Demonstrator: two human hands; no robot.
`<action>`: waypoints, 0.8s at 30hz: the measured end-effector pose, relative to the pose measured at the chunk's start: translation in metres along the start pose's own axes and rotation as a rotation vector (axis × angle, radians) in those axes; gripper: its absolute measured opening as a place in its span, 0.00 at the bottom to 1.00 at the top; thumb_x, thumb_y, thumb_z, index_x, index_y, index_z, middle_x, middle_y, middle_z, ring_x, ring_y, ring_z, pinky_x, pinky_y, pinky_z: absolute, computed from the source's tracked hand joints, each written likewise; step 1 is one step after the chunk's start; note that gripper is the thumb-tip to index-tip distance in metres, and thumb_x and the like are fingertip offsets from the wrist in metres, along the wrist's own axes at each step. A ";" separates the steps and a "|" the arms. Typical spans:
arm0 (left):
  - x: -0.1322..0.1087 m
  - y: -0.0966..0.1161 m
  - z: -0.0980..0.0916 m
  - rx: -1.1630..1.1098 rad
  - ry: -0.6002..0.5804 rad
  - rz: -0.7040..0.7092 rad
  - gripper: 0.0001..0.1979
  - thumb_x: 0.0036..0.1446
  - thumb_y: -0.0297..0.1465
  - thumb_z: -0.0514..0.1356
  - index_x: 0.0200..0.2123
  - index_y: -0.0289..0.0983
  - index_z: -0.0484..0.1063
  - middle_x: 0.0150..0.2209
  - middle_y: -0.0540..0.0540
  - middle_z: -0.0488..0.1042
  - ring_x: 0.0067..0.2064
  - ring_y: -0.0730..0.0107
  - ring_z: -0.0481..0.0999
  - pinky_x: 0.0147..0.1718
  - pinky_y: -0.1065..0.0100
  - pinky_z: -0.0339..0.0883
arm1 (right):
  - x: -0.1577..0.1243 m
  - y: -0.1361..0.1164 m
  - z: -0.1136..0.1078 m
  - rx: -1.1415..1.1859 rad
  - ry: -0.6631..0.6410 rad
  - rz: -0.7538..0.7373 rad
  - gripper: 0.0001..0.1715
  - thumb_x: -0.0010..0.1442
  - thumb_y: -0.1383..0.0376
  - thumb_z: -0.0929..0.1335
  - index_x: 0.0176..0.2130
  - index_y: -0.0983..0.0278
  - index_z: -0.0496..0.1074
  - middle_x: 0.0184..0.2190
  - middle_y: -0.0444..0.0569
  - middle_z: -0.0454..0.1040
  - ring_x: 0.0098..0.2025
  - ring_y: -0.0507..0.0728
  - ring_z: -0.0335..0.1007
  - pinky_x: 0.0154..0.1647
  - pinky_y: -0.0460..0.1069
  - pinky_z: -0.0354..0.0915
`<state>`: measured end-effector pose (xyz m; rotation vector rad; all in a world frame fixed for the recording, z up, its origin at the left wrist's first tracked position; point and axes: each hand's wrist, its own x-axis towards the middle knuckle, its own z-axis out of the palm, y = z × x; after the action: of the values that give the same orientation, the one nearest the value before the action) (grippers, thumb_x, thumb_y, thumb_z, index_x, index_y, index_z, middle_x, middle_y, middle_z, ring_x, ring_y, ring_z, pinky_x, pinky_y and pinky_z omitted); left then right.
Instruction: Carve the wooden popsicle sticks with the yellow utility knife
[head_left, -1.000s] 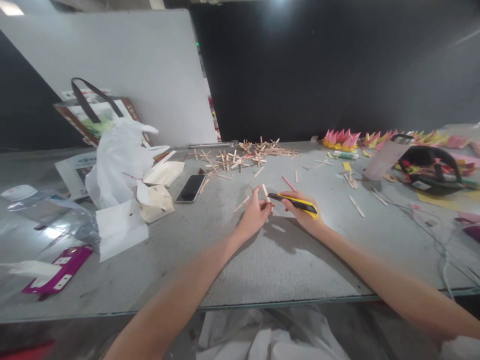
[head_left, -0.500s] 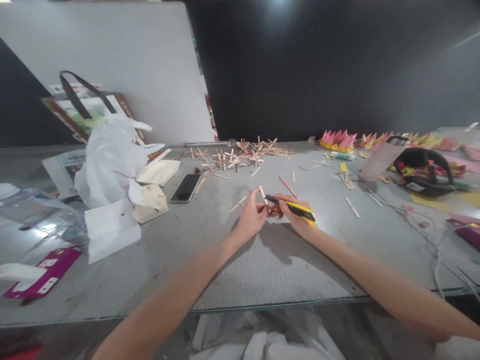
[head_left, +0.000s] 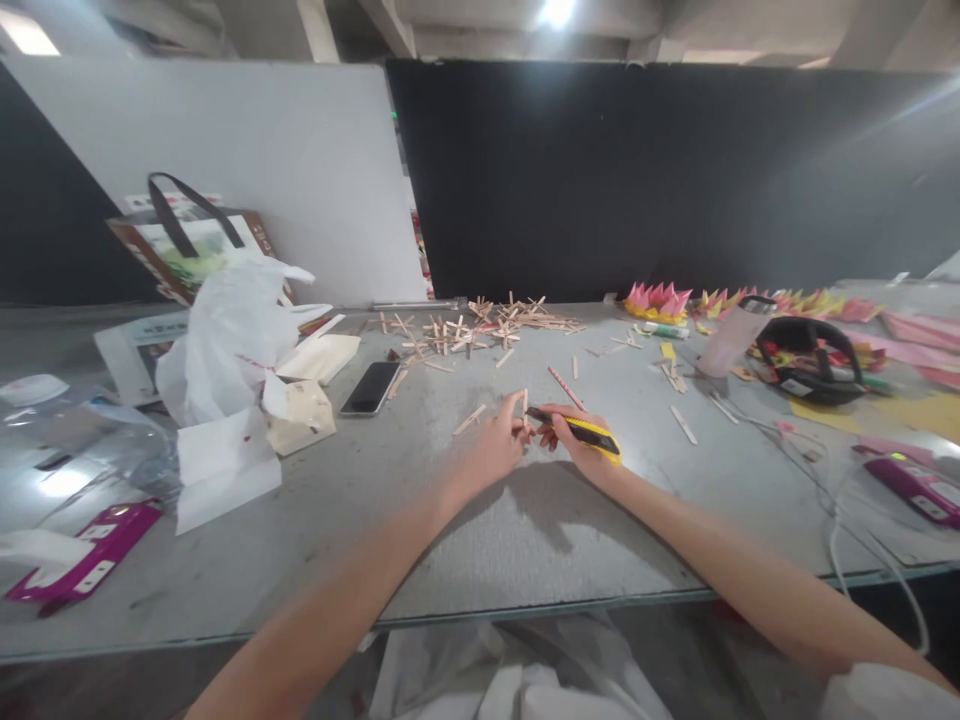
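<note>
My left hand [head_left: 495, 448] pinches a small wooden stick [head_left: 524, 404] and holds it upright above the grey table [head_left: 465, 540]. My right hand [head_left: 581, 450] is closed round a yellow and black utility knife [head_left: 581, 431], whose tip meets the stick near its lower end. Both hands hover close together at the table's middle. A loose stick [head_left: 469, 419] lies just left of my left hand, and a pink striped stick [head_left: 564, 387] lies behind the knife.
A pile of glued wooden sticks [head_left: 480, 322] sits at the back. A phone [head_left: 370, 387], white plastic bag [head_left: 225, 335], tote bag [head_left: 187, 235] and papers lie left. Paper flowers [head_left: 660, 299], a tumbler [head_left: 726, 337], black headphones [head_left: 806, 352] and cables are right. A magenta box [head_left: 82, 560] lies near left.
The view has tilted up and shifted slightly. My hands stay together; the stick now stands more upright with the knife tip against it.
</note>
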<state>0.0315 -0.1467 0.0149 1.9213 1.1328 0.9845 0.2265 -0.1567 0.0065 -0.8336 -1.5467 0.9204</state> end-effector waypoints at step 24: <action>0.011 -0.013 -0.001 -0.110 0.068 -0.106 0.17 0.68 0.32 0.58 0.59 0.40 0.65 0.34 0.49 0.83 0.29 0.70 0.80 0.31 0.69 0.72 | 0.001 -0.033 -0.018 -0.040 -0.152 -0.064 0.29 0.72 0.47 0.68 0.64 0.59 0.63 0.30 0.42 0.77 0.27 0.54 0.74 0.32 0.49 0.71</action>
<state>0.0292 -0.1315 0.0078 1.7350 1.1813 1.0386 0.2433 -0.1683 0.0385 -0.7523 -1.7178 0.9265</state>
